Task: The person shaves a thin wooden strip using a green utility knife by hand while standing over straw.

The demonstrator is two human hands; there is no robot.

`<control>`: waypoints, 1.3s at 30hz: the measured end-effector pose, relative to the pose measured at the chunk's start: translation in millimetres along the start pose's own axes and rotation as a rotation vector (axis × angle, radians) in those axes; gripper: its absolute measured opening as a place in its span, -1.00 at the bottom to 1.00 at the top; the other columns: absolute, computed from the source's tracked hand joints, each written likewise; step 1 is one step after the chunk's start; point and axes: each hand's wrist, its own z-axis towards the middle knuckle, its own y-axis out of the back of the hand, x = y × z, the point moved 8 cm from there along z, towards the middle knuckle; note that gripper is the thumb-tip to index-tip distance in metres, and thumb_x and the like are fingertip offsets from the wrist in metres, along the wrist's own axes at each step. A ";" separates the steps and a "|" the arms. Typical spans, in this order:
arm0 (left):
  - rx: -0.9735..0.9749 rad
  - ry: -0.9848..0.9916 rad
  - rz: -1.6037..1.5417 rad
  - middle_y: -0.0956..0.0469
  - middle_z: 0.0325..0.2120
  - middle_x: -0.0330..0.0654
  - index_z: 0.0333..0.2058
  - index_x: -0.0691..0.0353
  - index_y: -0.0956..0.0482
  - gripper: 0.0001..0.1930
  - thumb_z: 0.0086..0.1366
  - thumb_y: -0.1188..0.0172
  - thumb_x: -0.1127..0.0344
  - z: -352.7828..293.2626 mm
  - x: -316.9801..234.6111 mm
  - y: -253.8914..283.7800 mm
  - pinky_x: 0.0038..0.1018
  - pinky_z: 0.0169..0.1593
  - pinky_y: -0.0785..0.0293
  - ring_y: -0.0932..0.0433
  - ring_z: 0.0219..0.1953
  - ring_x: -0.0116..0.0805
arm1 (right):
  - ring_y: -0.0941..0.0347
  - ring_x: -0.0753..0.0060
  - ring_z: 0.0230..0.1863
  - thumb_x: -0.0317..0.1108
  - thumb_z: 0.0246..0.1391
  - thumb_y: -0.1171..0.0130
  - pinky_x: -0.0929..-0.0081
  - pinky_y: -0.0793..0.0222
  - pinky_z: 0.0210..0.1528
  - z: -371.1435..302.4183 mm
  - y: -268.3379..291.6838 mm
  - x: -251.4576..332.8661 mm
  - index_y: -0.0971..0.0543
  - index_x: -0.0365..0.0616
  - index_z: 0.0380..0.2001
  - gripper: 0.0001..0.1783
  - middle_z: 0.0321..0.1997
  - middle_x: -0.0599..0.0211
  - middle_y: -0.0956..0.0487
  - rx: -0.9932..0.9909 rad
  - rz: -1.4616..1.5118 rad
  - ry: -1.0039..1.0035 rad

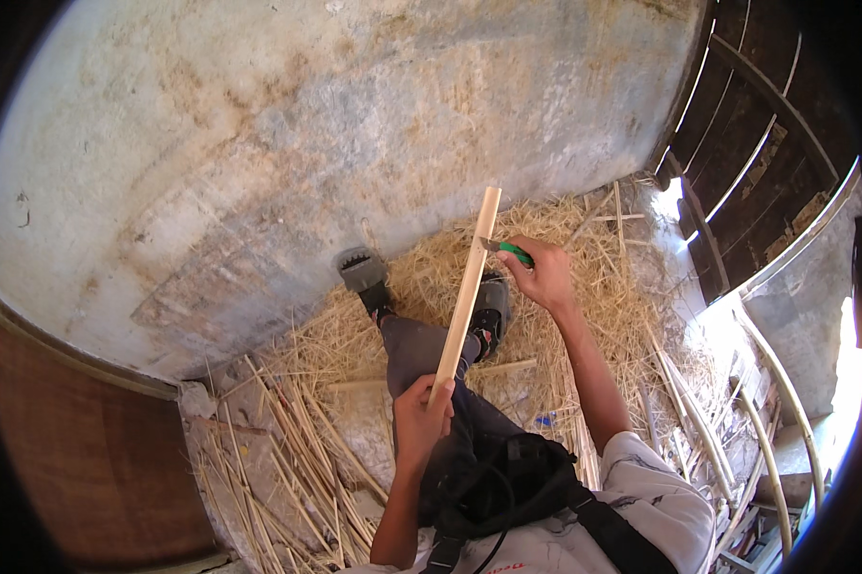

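Clearly, the strip (465,297) is pale, long and narrow.

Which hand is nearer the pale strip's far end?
Right. The right hand, holding the green-handled knife, is below and right of the far end of the pale strip; the left hand grips the strip much farther down.

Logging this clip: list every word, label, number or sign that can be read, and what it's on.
Light shirt: small red lettering, cut off at the picture's lower edge; not legible in full.
Green-handled knife, pale strip, wall: no text that can be made out.
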 end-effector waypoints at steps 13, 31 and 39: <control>0.106 0.006 0.106 -0.71 -0.37 -0.08 -0.05 0.39 -0.62 -0.77 0.53 -0.22 0.31 -2.4 0.3 -1.8 -0.48 -0.26 -0.66 -0.75 -0.37 -0.32 | -0.34 0.68 -0.55 -0.10 0.36 -0.32 0.44 -0.28 -0.49 -56.2 -52.3 11.8 -0.73 -0.22 -0.20 -0.65 -0.56 0.51 -0.49 0.284 0.607 -0.380; 0.393 0.054 -0.063 -0.22 -0.56 -0.46 -0.09 0.20 -0.46 -0.73 0.67 0.02 0.10 28.4 -16.5 -23.8 -0.61 -0.60 0.00 -0.08 -0.65 -0.69 | -0.64 0.06 -0.41 -0.06 0.30 -0.32 0.20 -0.50 -0.35 -101.4 -27.4 60.5 -0.65 -0.10 -0.11 -0.66 -0.36 0.21 -0.65 0.212 0.197 0.102; 0.374 0.093 -0.058 -0.20 -0.59 -0.47 -0.18 0.18 -0.46 -0.67 0.68 0.08 0.05 27.4 -6.0 -16.7 -0.60 -0.62 0.00 -0.08 -0.68 -0.69 | -0.60 0.11 -0.47 -0.07 0.19 -0.40 0.22 -0.47 -0.42 -90.8 -14.8 57.4 -0.69 -0.02 -0.20 -0.72 -0.41 0.33 -0.62 0.085 0.056 0.142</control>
